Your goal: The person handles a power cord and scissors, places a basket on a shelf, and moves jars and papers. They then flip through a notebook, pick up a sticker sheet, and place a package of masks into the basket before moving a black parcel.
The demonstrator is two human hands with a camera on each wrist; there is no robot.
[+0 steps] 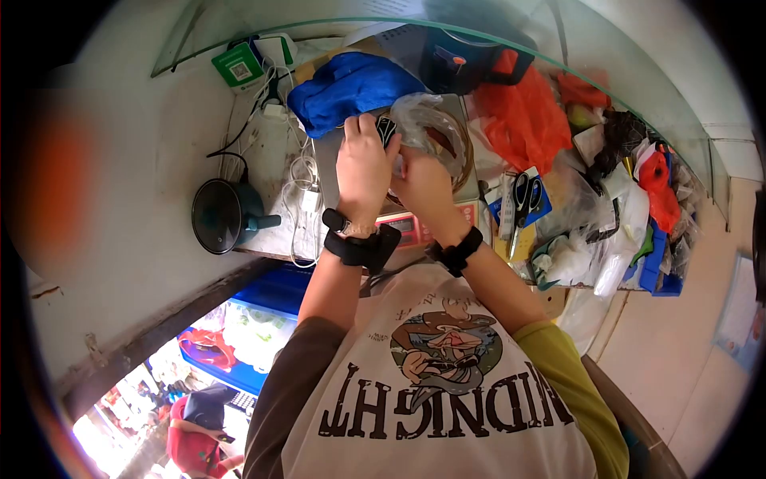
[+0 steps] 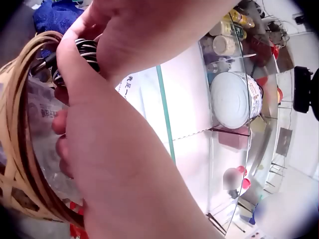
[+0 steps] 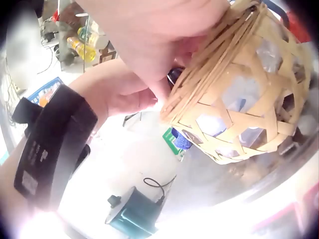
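Note:
A coiled black cord with white stripes (image 2: 87,51) sits between both hands, over the rim of a woven bamboo basket (image 3: 259,94). My left hand (image 1: 361,172) grips it from the left, fingers bent over its far side. My right hand (image 1: 424,185) pinches it from the right, its other fingers curled at the basket's inner side in the left wrist view. Clear plastic bags (image 2: 47,129) line the basket. A crumpled blue cloth (image 1: 351,88) lies just beyond the left fingers. Part of the coil is hidden by the fingers.
Beneath the basket stands a scale with a red panel (image 1: 407,230). A dark green pot (image 1: 219,215) and white cables (image 1: 303,172) are to the left. Scissors (image 1: 523,199), red plastic bags (image 1: 527,112) and clutter fill the right. A glass shelf edge (image 1: 447,30) crosses above.

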